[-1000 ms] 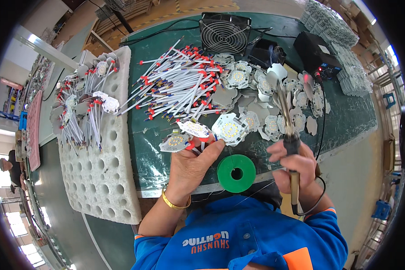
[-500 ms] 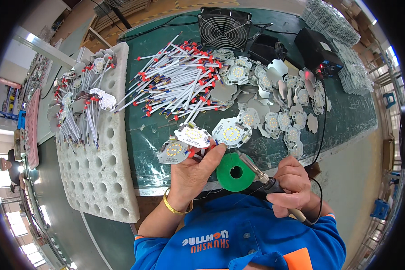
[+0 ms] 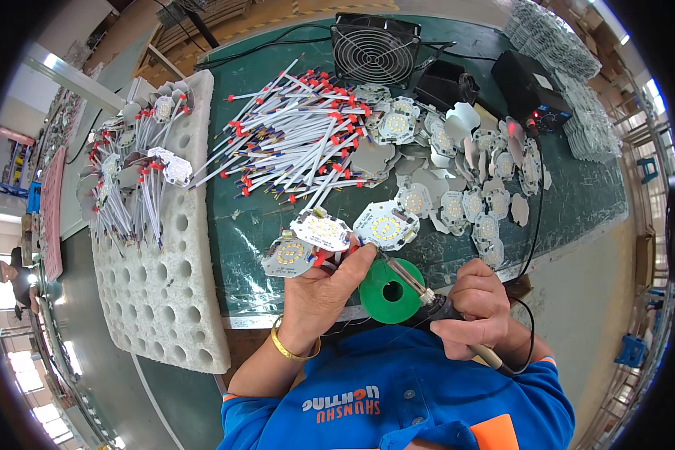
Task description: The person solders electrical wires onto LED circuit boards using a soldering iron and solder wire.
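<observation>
Fingers of the left hand (image 3: pixel 319 296) are curled shut around a white LED board (image 3: pixel 321 229), pinched with a red-tipped wire (image 3: pixel 324 259) against its edge, just below the middle of the frame; a second, greyer board (image 3: pixel 286 255) is seen touching the same hand to its left. The right hand (image 3: pixel 476 307) is closed in a fist around the handle of a soldering iron (image 3: pixel 420 289), whose thin tip is pointed up and left at the held board, close to the left thumb (image 3: pixel 356 262). A green solder spool (image 3: pixel 388 291) is lying under the iron, between the two hands, at the bench's near edge.

Only the head view is given. Judged from it, the joint is being made at the board's lower right edge. It would be done well if the board is kept still, the wire end is pressed flat on its pad, and the tip is laid on pad and wire together, briefly. The thumb is very near the hot tip, so it should be kept back.

More loose boards (image 3: pixel 457 180) are spread across the right centre of the green mat (image 3: pixel 240 225), a heap of wires (image 3: pixel 300 142) at upper centre, a fan (image 3: pixel 375 49) at the top, and a white foam tray (image 3: pixel 165 300) with finished pieces at the left.
</observation>
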Demonstrator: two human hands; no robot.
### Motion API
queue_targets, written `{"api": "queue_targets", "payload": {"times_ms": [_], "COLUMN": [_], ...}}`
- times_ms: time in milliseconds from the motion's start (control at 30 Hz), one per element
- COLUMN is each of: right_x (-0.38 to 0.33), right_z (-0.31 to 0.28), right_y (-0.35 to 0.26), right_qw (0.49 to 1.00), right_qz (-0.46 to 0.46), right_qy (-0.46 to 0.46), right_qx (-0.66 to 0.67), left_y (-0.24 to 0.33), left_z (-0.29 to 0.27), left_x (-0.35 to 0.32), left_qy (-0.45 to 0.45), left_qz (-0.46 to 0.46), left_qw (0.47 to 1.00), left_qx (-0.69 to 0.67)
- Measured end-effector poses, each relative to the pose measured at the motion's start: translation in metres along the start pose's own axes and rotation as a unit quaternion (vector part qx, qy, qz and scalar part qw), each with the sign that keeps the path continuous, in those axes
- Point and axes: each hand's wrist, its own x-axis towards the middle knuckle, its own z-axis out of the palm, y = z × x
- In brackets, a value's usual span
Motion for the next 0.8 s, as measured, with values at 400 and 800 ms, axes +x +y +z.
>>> {"api": "queue_targets", "payload": {"times_ms": [400, 800], "right_x": [0.003, 0.006], "right_z": [0.001, 0.006], "right_y": [0.003, -0.003], "right_qw": [0.998, 0.990], "right_qz": [-0.029, 0.067], "right_qy": [-0.003, 0.082], "right_qx": [-0.048, 0.090], "left_y": [-0.003, -0.002], "left_z": [0.000, 0.002], "left_x": [0.001, 0.006], "left_qy": [0.005, 0.025], "left_qz": [-0.008, -0.009], "left_qw": [1.000, 0.999], "left_qx": [0.002, -0.032]}}
